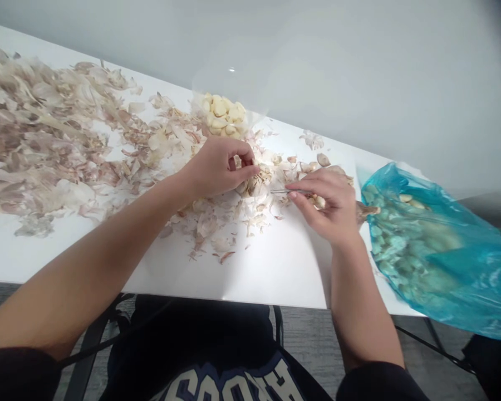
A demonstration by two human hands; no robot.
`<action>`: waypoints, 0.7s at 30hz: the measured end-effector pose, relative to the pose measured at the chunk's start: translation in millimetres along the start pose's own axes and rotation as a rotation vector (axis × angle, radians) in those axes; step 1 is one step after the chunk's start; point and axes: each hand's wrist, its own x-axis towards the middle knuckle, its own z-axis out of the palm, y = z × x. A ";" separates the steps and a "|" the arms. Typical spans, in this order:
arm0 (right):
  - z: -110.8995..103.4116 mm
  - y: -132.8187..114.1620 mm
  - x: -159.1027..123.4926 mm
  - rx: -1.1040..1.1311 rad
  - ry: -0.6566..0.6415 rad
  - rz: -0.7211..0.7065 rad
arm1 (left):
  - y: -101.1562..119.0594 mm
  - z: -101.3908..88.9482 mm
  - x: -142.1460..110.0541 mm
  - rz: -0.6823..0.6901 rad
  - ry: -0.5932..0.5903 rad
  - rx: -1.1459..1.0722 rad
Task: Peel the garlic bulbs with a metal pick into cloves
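Note:
My left hand (227, 166) is closed over the heap of garlic skins, thumb and forefinger pinched together; whatever sits between the fingertips is too small to make out. Just under those fingers are papery garlic skins (256, 189). To the right, my right hand (328, 203) grips a thin metal tool (279, 191) between thumb and fingers, its narrow tip pointing left at the skins. Partly hidden behind and below the right hand lie garlic cloves (319, 201), some with skin on. A garlic bulb (365, 211) with a stem shows beside the right wrist.
A clear plastic bag or container with peeled cloves (223, 114) stands by the wall. Loose skins (58, 128) cover the table's left side. On the right, a blue plastic bag (438, 256) with cloves overhangs the white table's (271, 273) front edge.

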 end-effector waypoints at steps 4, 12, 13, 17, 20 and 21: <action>15.2 -3.0 -2.0 -0.079 0.012 0.021 | -0.6 0.9 -0.9 0.042 0.032 0.009; 20.3 -7.2 -1.9 -0.162 0.035 -0.035 | -0.7 2.5 -1.4 0.115 0.077 0.041; 20.0 -7.8 -1.7 -0.169 0.032 -0.039 | -0.6 2.7 -1.5 0.115 0.079 0.042; 20.1 -11.1 -0.9 -0.186 0.012 -0.037 | -0.7 3.8 -2.0 0.110 0.084 0.031; 21.8 -14.6 -0.8 -0.212 -0.013 -0.073 | -1.7 4.1 -2.1 0.089 0.085 0.025; 22.3 -15.7 -0.8 -0.230 -0.028 -0.095 | -2.1 4.1 -2.1 0.079 0.084 0.023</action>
